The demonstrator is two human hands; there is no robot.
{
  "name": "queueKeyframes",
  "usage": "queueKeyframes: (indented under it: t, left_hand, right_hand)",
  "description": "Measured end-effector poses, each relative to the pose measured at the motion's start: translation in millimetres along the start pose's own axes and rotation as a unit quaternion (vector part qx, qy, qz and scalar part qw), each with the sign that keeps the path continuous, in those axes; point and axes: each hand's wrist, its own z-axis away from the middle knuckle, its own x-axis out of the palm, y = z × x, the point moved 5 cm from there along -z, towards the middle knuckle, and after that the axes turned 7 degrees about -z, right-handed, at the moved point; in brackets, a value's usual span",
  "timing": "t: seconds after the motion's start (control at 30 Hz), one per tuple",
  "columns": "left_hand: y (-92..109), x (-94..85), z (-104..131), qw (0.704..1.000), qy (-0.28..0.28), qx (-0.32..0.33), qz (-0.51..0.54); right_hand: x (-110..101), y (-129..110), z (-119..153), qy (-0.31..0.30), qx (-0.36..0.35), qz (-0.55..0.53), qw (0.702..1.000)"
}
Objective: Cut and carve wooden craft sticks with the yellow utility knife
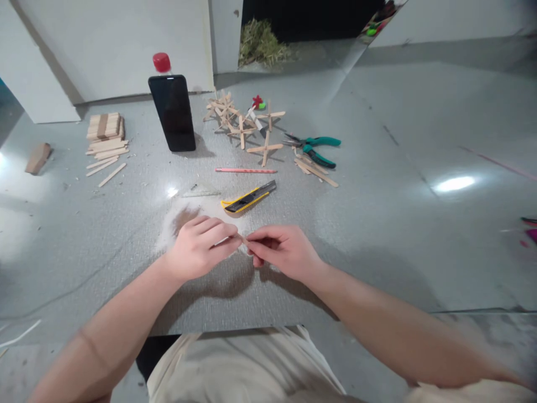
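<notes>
My left hand (pixel 205 246) and my right hand (pixel 285 249) meet over the near part of the table, fingertips pinched. Between them shows a small piece of wooden craft stick (pixel 242 239), mostly hidden by the fingers. Just beyond the hands lies a yellow and black utility knife (pixel 248 197) with its blade end to the right. Pale dust and a blurred brown patch (pixel 184 218) are beside my left hand. Farther off, a pink pencil (pixel 246 170) lies crosswise, and a clear ruler-like piece (pixel 202 193) is left of the knife.
Crossed-stick pieces (pixel 265 149) stand at the back, near green-handled pliers (pixel 316 148) and loose sticks (pixel 321 172). A phone (pixel 174 115) leans upright before a red-capped bottle (pixel 161 62). Stacked craft sticks (pixel 104 127) and a brown block (pixel 38 158) lie left.
</notes>
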Motion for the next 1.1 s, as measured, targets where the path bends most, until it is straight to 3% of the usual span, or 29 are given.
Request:
queueKeyframes:
  t: [0.23,0.37,0.53,0.63,0.73,0.83,0.93,1.1]
  left_hand:
    - [-7,4.0,-1,0.999,0.0,-0.05,-0.003]
    - [-15,4.2,-1,0.991,0.0,-0.118,0.063]
    - [-14,9.3,-1,0.984,-0.031,-0.135,0.112]
    - [-12,10.9,-2,0.975,-0.039,-0.177,0.127]
    - [-15,15.2,1,0.933,-0.03,-0.292,0.21]
    - [-15,28.7,9,0.848,-0.035,-0.401,0.346]
    - [-11,41.0,14,0.784,-0.038,-0.44,0.437]
    - [-8,45.6,17,0.724,-0.008,-0.476,0.5]
  right_hand:
    - [-2,-6,0,0.006,0.0,0.016,1.0]
    - [-2,-8,-1,0.009,-0.001,0.02,1.0]
    - [-3,-7,-2,0.016,-0.006,0.029,0.999]
    - [-4,-7,-2,0.019,-0.01,0.036,0.999]
    - [-4,-7,-2,0.022,-0.013,0.042,0.999]
    - [-2,-7,-3,0.028,-0.016,0.042,0.999]
    - [-1,-7,-3,0.04,-0.022,0.04,0.998]
    - [0,-8,-2,0.054,-0.039,0.039,0.997]
